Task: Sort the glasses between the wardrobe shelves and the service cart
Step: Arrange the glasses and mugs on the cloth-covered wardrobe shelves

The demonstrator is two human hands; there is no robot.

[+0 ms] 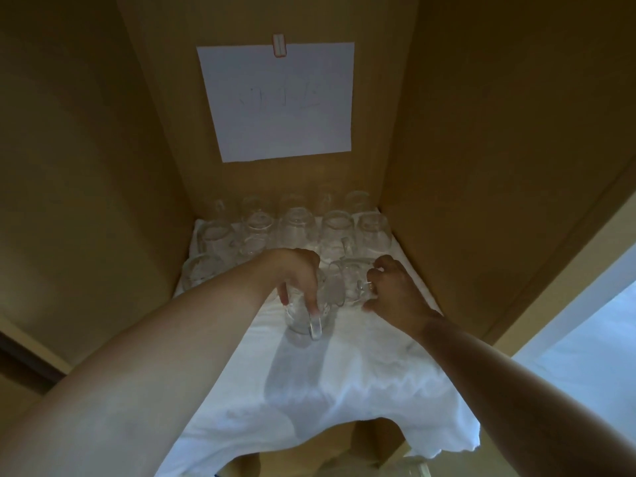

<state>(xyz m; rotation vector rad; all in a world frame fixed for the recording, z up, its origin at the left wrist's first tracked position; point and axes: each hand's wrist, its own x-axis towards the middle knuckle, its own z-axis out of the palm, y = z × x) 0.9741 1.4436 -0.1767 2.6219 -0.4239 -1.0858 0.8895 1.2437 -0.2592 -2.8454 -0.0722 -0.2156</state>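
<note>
Now both bare arms are reaching onto the white cloth (344, 380). Left hand (296, 280) is gripping a glass mug (306, 313) from above; right hand (395, 290) is pinching a second mug's (351, 280) handle just beside it. Behind them, rows of upturned glasses (296, 228) are standing below the taped paper sheet (278, 101).

the faint writing on the paper sheet (277, 99) is too dim to read, the back row of glasses (292, 204) blurs into shadow, and a glass object (411, 468) is cut off by the bottom edge.
</note>
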